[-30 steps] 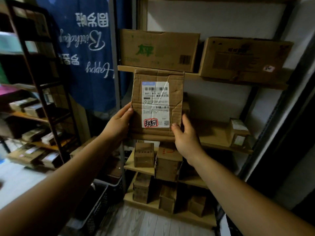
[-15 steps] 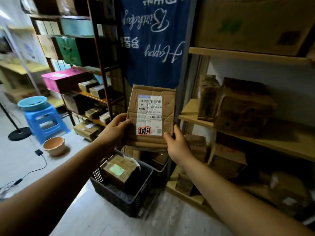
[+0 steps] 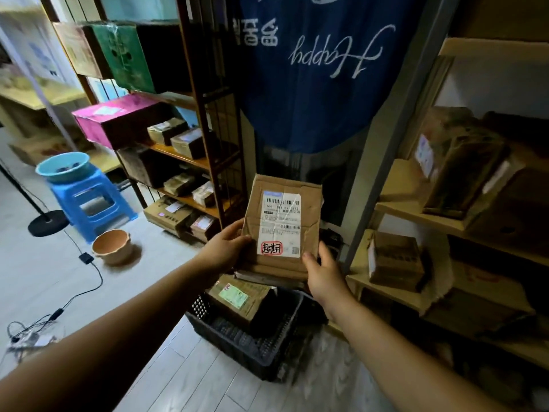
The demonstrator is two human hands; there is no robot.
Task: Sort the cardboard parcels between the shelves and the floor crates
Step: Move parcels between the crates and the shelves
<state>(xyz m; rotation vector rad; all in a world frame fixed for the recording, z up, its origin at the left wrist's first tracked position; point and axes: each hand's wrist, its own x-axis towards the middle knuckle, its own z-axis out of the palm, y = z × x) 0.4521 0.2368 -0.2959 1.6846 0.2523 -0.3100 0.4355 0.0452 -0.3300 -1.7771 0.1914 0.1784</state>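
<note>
Both hands grip one flat cardboard parcel (image 3: 310, 233) by its lower part. The left hand (image 3: 222, 251) clasps the lower left edge, thumb on the front face. The right hand (image 3: 325, 278) clasps the lower right corner, thumb likewise on the front. The fingers of both lie behind the cardboard, out of sight.

The parcel stands upright in the air with its white shipping label (image 3: 280, 215) facing the camera. A red stamp (image 3: 271, 248) sits at the label's lower left corner.

Directly below the parcel, a black plastic crate (image 3: 237, 349) rests on the floor (image 3: 193, 379). Against its far left wall leans a second parcel (image 3: 252, 307) bearing a green label. Behind the held parcel hangs a blue cloth (image 3: 312, 99) with white lettering.

To the right, a pale wooden shelf unit (image 3: 416, 215) carries several brown boxes. To the left, a dark-framed rack (image 3: 208, 144) holds small labelled parcels, a pink box (image 3: 116, 120) at the front edge of one shelf, and a green box (image 3: 124, 55) above it.

Farther left on the floor stands a blue stool (image 3: 89, 200) topped by a teal basin (image 3: 64, 166). A terracotta bowl (image 3: 113, 246) sits just beside the stool, near a black cable (image 3: 89, 292).
</note>
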